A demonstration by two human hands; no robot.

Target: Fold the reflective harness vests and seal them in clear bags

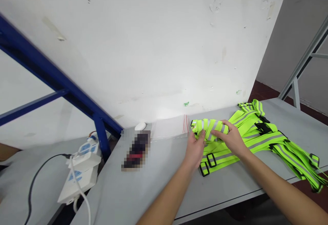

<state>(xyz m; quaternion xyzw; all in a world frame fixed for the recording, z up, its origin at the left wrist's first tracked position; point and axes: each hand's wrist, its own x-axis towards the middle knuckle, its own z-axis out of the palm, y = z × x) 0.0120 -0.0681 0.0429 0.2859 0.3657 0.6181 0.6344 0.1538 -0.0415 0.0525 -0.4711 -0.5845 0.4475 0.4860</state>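
Observation:
Between my two hands is a rolled-up bundle of neon yellow-green reflective strap (pixel 208 126) with silver stripes. My left hand (pixel 196 146) grips its left end, thumb on the near side. At the right end, my right hand (pixel 232 138) is closed round the roll. Beneath and to the right lies a loose pile of the same reflective straps (pixel 266 141), with black buckles (pixel 263 128) and black slide adjusters (pixel 211 160). Behind the roll, a clear plastic bag (pixel 167 127) with red lines lies flat against the wall.
The grey table (pixel 159 180) meets a white wall (pixel 153 54). A pixelated dark object (pixel 135 151) and a white rounded object (pixel 140 126) lie left of the bag. Farther left are white power strips (pixel 80 173) with cables and a blue metal frame (pixel 77 88).

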